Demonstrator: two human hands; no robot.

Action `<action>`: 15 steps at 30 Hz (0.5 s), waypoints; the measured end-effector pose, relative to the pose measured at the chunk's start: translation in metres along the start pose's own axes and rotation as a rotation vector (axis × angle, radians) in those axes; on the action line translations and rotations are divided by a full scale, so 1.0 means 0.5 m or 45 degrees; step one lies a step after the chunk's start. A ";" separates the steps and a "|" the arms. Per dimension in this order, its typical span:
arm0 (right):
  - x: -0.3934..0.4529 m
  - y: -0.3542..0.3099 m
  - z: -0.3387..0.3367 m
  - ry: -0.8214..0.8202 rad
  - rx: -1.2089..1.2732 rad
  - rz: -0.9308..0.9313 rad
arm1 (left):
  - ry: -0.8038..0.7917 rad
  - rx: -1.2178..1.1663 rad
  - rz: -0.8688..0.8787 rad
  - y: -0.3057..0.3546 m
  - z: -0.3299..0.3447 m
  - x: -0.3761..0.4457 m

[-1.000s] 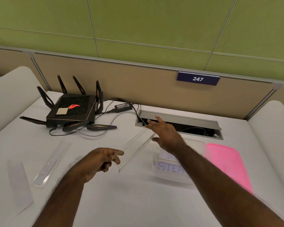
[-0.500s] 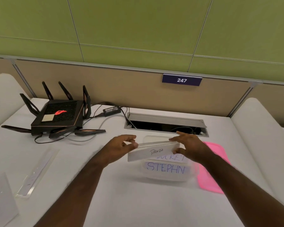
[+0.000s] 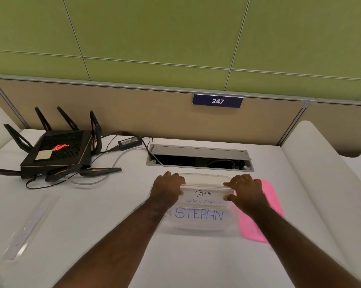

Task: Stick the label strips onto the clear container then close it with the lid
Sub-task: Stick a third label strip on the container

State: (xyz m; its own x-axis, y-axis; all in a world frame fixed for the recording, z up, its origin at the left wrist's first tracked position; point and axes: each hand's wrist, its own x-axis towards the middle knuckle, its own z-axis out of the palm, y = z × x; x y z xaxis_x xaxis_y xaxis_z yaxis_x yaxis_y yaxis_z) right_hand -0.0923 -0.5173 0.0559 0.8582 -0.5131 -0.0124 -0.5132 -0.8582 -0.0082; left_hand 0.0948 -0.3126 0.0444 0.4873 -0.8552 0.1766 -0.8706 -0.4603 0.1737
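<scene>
The clear container sits open on the white table in front of me. Its near wall carries a white label reading STEPHN and another label above it, partly covered. A label strip marked PANDA lies along the container's upper near edge. My left hand pinches the strip's left end and my right hand pinches its right end. The pink lid lies flat on the table just right of the container, partly under my right forearm.
A black router with antennas and cables sits at the back left. An open cable hatch is cut into the table just behind the container. A clear backing strip lies at the left. White curved dividers flank the table.
The view shifted. Both hands carried the PANDA strip from mid-air left of the container down onto its upper near edge, each hand now at one end.
</scene>
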 end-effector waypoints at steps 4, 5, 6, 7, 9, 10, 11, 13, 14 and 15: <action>0.004 -0.021 0.033 -0.003 -0.112 0.005 | -0.101 0.263 0.010 0.022 0.009 0.009; 0.006 -0.025 0.039 -0.008 -0.126 0.007 | -0.118 0.334 0.004 0.026 0.011 0.009; 0.008 -0.030 0.043 -0.015 -0.140 0.014 | -0.133 0.384 -0.001 0.031 0.015 0.008; 0.009 -0.035 0.045 -0.014 -0.158 0.019 | -0.153 0.396 -0.001 0.035 0.021 0.009; 0.012 -0.044 0.047 0.017 -0.194 0.027 | -0.178 0.426 -0.008 0.039 0.033 0.007; 0.013 -0.048 0.048 0.037 -0.199 0.028 | -0.199 0.446 -0.017 0.043 0.034 0.008; 0.013 -0.052 0.051 0.036 -0.194 0.017 | -0.208 0.477 -0.028 0.044 0.034 0.010; 0.012 -0.061 0.062 0.011 -0.186 -0.009 | -0.272 0.466 -0.042 0.046 0.045 0.013; 0.012 -0.065 0.069 0.000 -0.186 -0.017 | -0.301 0.454 -0.055 0.045 0.055 0.015; 0.011 -0.069 0.074 -0.005 -0.179 -0.024 | -0.302 0.453 -0.064 0.043 0.063 0.015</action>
State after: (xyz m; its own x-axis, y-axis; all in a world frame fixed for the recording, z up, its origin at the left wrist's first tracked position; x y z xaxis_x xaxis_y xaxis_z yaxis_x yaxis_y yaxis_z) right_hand -0.0700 -0.4899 0.0192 0.8675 -0.4971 -0.0176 -0.4908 -0.8612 0.1318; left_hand 0.0776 -0.3364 0.0190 0.5368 -0.8417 -0.0588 -0.8355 -0.5205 -0.1762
